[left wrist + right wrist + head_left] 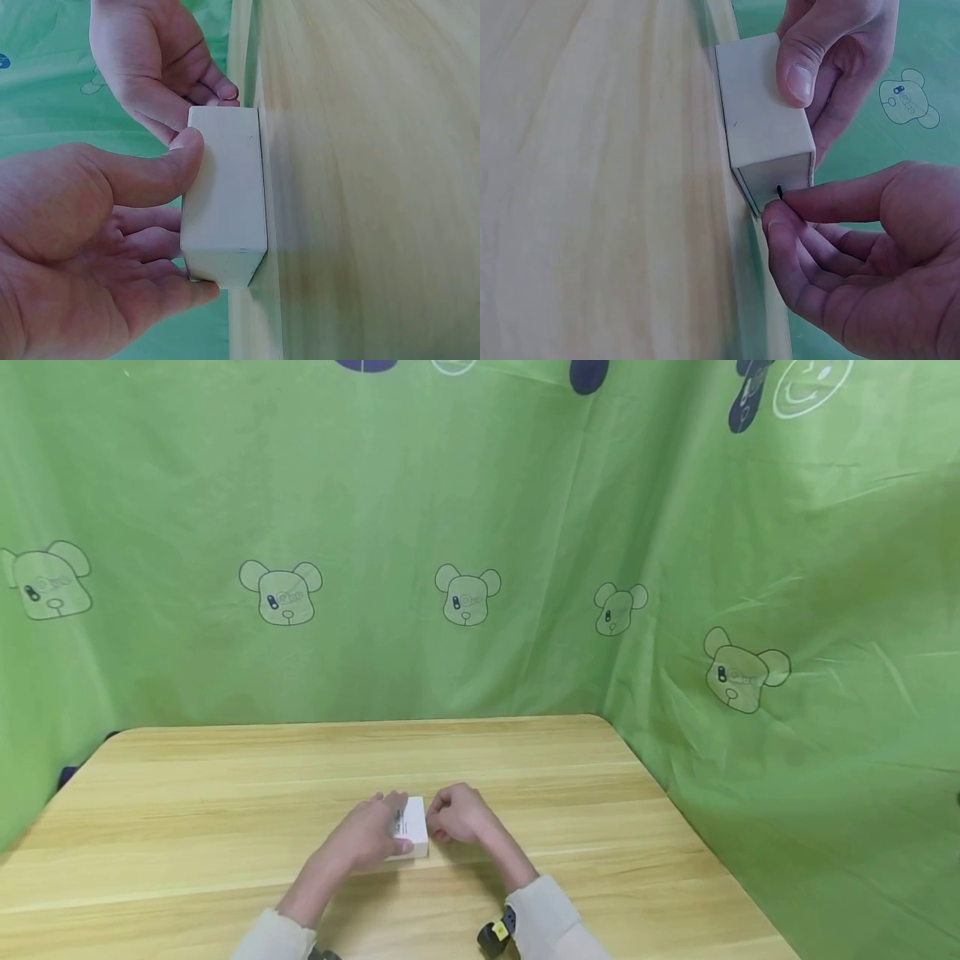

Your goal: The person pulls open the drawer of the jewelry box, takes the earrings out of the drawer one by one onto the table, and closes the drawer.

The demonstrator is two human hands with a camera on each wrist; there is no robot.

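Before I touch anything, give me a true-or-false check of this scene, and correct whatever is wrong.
1. The left hand holds a white box. True.
2. The right hand pinches a small black tab at the box's end. True.
3. The box lies to the right of the right hand. False: it lies to the left of that hand.
4. In the head view, dark print shows on the box. True.
5. The backdrop is plain red. False: it is a green curtain with bear-head drawings.
6. The person's sleeves are black. False: the visible sleeves are pale.
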